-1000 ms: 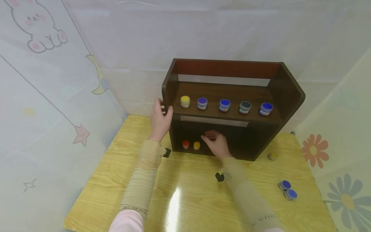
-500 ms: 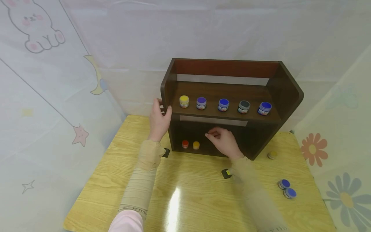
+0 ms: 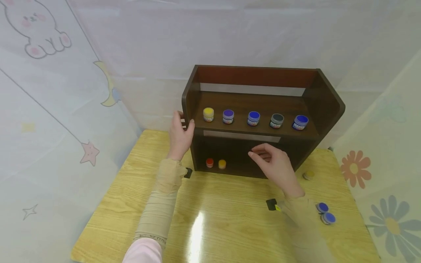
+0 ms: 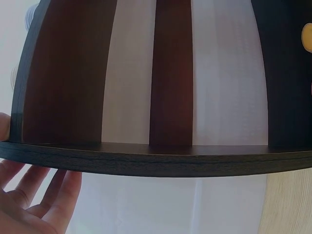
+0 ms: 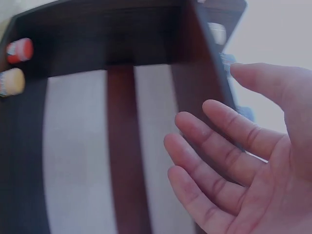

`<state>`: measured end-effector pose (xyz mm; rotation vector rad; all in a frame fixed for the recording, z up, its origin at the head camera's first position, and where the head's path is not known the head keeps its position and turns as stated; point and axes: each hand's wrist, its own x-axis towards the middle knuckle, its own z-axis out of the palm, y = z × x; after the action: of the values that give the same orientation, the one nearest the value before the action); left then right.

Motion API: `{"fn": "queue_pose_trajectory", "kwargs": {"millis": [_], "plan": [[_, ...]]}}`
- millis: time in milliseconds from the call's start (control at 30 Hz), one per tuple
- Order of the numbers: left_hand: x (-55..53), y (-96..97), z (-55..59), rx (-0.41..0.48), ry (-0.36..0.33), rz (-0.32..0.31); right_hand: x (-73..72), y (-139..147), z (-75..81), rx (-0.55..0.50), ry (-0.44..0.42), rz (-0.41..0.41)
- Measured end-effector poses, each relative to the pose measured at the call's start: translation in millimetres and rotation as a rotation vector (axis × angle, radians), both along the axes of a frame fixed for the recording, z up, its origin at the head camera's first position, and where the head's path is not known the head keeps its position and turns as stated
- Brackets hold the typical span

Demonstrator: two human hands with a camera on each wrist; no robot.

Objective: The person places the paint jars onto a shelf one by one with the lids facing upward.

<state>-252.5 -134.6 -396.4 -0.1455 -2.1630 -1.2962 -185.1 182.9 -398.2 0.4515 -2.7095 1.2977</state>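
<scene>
glare: table [image 3: 227, 215] (white streak) | dim: lower compartment [image 3: 227, 148] | blur: right-wrist view

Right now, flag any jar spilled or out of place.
No spill shows. Two blue-lidded jars and a yellow-lidded jar sit on the table, right of the rack, while the other jars stand on its shelves.

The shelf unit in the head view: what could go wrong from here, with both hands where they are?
1. The left hand grips the left side panel; a tug might tilt the unit and slide the five jars off the upper shelf, as they stand near its front edge.
2. The right hand, holding nothing, might bump those jars if raised.
3. The right forearm might brush two blue-lidded jars beside it.
</scene>
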Motion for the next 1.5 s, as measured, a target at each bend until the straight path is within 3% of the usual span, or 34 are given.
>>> {"fn": "queue_pose_trajectory", "kwargs": {"millis": [367, 667, 833, 1067, 1200, 1500], "plan": [[1.7, 0.1, 1.9, 0.006, 0.0, -0.002, 39.5, 43, 40.6, -0.058, 0.163, -0.129], [0.8, 0.3, 2.3, -0.009, 0.003, 0.007, 62.3, 84, 57.2, -0.048, 0.2, -0.383], [0.8, 0.8, 2.6, -0.006, 0.004, 0.003, 68.3, 102, 56.9, -0.069, 0.178, -0.542], [0.3, 0.5, 2.5, -0.005, 0.004, -0.005, 75.8, 129, 47.2, -0.018, 0.024, -0.731], [-0.3, 0.1, 2.1, -0.003, -0.002, -0.002, 81.6, 144, 38.5, 0.113, -0.082, -0.738], [0.0, -0.2, 1.6, -0.011, -0.008, -0.002, 82.7, 176, 4.2, 0.265, -0.294, -0.53]]}}
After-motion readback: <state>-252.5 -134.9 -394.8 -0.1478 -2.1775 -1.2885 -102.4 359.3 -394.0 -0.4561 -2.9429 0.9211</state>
